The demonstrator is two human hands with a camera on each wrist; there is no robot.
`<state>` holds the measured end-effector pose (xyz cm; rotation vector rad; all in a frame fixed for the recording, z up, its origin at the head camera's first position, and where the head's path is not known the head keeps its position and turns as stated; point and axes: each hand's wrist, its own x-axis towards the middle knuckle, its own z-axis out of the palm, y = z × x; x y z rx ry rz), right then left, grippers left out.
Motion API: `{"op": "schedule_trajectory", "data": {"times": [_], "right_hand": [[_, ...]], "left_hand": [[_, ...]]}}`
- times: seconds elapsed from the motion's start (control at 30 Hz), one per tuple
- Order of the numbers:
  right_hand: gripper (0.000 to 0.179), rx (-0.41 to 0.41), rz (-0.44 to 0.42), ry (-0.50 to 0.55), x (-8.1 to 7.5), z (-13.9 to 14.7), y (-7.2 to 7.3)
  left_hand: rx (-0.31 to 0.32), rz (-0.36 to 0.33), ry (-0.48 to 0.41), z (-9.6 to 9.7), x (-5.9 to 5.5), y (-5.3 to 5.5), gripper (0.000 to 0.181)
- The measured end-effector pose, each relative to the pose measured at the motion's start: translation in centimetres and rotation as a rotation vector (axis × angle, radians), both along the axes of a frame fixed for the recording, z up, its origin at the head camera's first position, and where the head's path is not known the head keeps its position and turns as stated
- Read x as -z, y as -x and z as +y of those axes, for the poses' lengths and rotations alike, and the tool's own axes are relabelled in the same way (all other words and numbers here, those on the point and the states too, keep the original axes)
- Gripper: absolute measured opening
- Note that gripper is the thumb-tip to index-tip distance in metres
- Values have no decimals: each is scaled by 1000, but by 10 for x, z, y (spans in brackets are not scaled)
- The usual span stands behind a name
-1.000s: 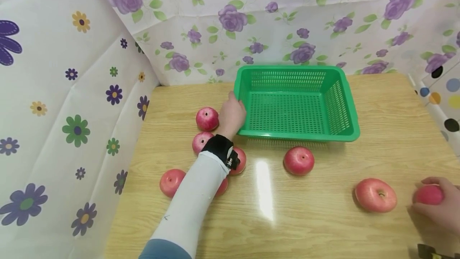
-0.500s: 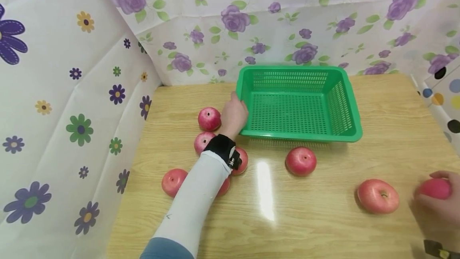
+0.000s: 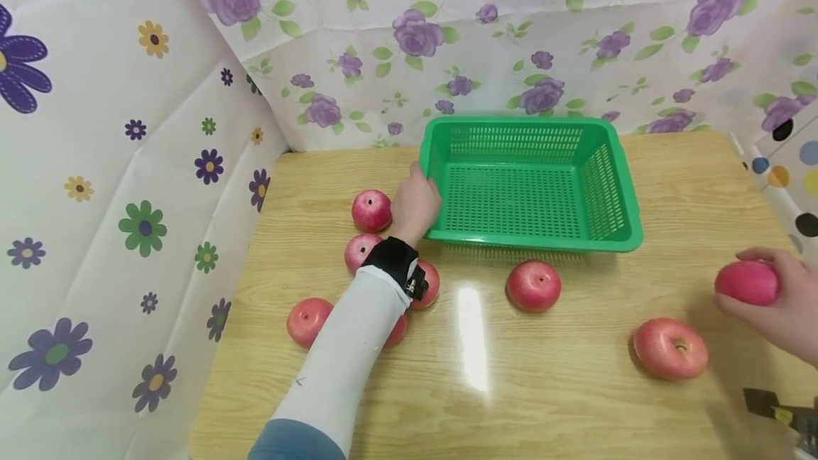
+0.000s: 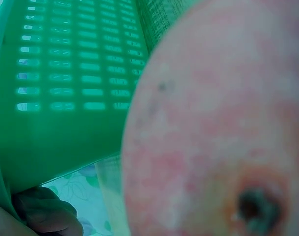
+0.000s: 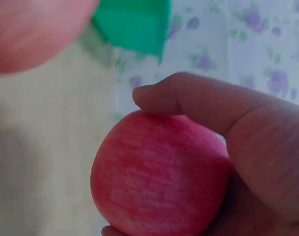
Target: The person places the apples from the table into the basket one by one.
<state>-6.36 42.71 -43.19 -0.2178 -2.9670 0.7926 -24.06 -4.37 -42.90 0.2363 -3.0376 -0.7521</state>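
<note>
A green plastic basket [image 3: 511, 241] with slotted walls stands at the back of the wooden table. My left hand [image 3: 415, 206] grips its left rim; in the left wrist view the curled fingers [image 4: 46, 211] show under that rim. At the right edge, my right hand [image 3: 782, 304] holds a red apple [image 3: 746, 282] raised over the table, its shadow falling below. The right wrist view shows the thumb across the top of this held apple [image 5: 159, 172]. Another apple [image 3: 669, 348] lies just left of the right hand, and one more [image 3: 533, 286] sits in front of the basket.
Several apples lie around my left forearm, including a dark red one [image 3: 371, 210] beside the hand and a paler one [image 3: 309, 322] farther forward. A flowered sheet [image 3: 358, 84] hangs behind the table [image 3: 511, 403]. Another patterned sheet [image 3: 172, 233] covers the left side.
My right hand has lifted the apple and moved it up and away from the table's front. My left hand stays on the basket rim, and the basket keeps its place.
</note>
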Motion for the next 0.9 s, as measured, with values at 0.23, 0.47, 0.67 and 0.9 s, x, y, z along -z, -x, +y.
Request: {"op": "schedule_trajectory", "data": {"times": [0.23, 0.47, 0.67, 0.9], "right_hand": [[75, -198, 68, -51, -50, -39, 43], [75, -366, 38, -92, -84, -82, 88], [71, -488, -60, -98, -92, -113, 131], [69, -593, -122, -164, -83, -135, 169]], "left_hand": [[-22, 0, 18, -4, 0, -1, 40], [-18, -2, 14, -5, -1, -2, 40], [-18, 5, 9, -5, -1, -2, 42], [-17, 6, 18, -2, -2, -3, 45]]}}
